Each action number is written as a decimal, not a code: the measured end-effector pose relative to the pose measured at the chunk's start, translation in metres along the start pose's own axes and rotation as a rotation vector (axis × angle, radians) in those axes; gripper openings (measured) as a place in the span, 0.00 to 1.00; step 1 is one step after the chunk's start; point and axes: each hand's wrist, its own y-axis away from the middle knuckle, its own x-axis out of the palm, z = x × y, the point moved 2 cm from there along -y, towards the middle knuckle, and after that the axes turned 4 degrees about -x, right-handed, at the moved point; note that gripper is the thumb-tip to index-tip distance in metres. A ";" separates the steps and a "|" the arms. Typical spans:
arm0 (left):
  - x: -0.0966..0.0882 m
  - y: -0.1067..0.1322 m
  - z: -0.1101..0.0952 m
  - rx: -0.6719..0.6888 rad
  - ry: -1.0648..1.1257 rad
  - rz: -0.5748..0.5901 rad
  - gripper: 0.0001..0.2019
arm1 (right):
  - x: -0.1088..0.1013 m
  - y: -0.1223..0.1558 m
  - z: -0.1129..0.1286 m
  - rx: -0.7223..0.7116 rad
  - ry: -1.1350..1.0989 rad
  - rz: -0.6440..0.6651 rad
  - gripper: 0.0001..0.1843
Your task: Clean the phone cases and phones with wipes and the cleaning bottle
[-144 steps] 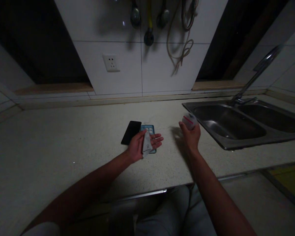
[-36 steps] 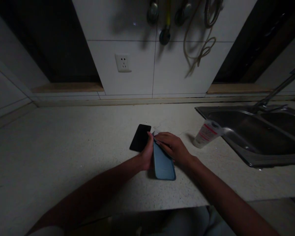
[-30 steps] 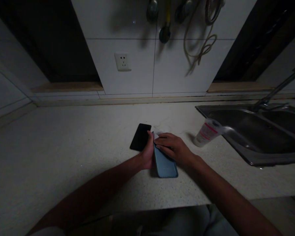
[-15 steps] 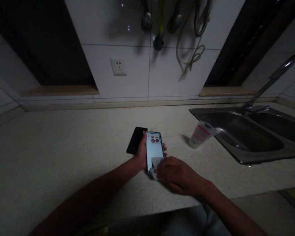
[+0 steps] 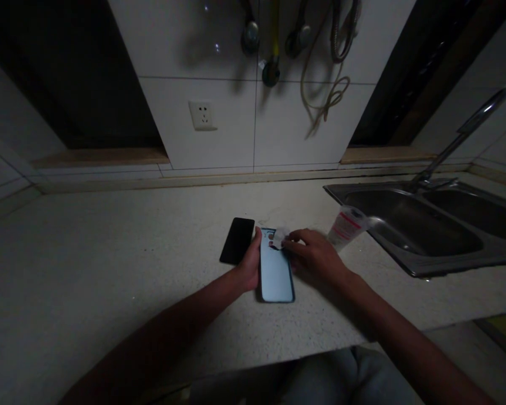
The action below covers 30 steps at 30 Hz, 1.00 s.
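Observation:
A light blue phone case (image 5: pixel 277 278) with round camera cutouts rests in my left hand (image 5: pixel 249 268), whose thumb lies along the case's left edge; the other fingers are mostly hidden beneath it. My right hand (image 5: pixel 316 254) pinches a crumpled white tissue (image 5: pixel 280 237) and presses it against the top end of the case, partly covering the cutouts. Just left of the case, a black phone (image 5: pixel 238 241) lies flat on the counter. Beyond my right hand stands a tilted clear plastic cup (image 5: pixel 346 225) with pink print, its base partly hidden by the hand.
The speckled pale countertop (image 5: pixel 109 253) runs along a tiled wall with a power socket (image 5: pixel 202 116). To the right is a steel double sink (image 5: pixel 388 256) with a tall faucet (image 5: pixel 459 138). Pipe fittings (image 5: pixel 271 73) and a looped cord (image 5: pixel 335 98) hang on the wall.
My right hand has moved the tissue from the bottom end of the case up to the camera cutouts. The case has shifted slightly right and its lower part is now uncovered.

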 end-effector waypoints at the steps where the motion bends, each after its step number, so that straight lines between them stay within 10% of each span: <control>1: 0.000 0.000 0.000 -0.006 0.000 0.003 0.36 | 0.001 -0.007 -0.002 0.036 0.012 0.011 0.13; 14: -0.005 -0.002 0.000 0.022 0.002 -0.232 0.35 | 0.024 -0.064 0.022 0.121 -0.287 -0.026 0.13; 30: -0.007 -0.003 -0.003 0.028 0.082 -0.071 0.41 | -0.011 -0.012 0.067 -0.240 -0.645 0.260 0.10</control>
